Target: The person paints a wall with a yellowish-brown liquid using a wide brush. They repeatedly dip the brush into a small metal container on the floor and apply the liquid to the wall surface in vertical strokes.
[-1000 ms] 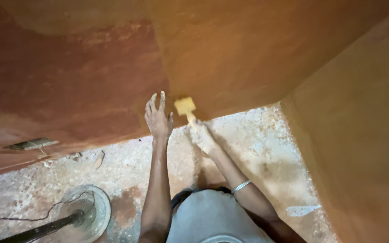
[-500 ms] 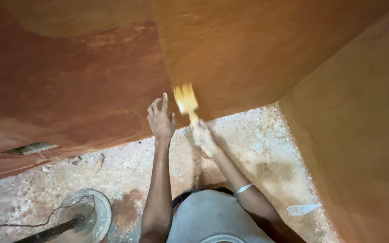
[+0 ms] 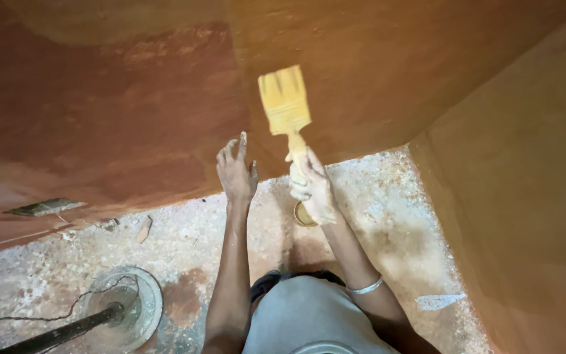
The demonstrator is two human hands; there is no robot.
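My right hand (image 3: 310, 185) grips the handle of a wide yellow paintbrush (image 3: 284, 101), bristles pointing up against the reddish-brown wall (image 3: 119, 111) near its corner. My left hand (image 3: 236, 172) rests flat on the wall just left of the brush, fingers spread. A silver bangle (image 3: 367, 287) circles my right wrist. A small round tin (image 3: 302, 215) shows partly behind my right hand on the floor.
The speckled pale floor (image 3: 375, 216) lies below. A round grey pan (image 3: 122, 308) with a dark pole (image 3: 60, 334) and a thin wire sits lower left. Another orange-brown wall (image 3: 525, 183) rises on the right. Debris scraps lie along the wall base.
The brush has swept upward along the wall and my right hand has risen with it. My left hand stays on the wall.
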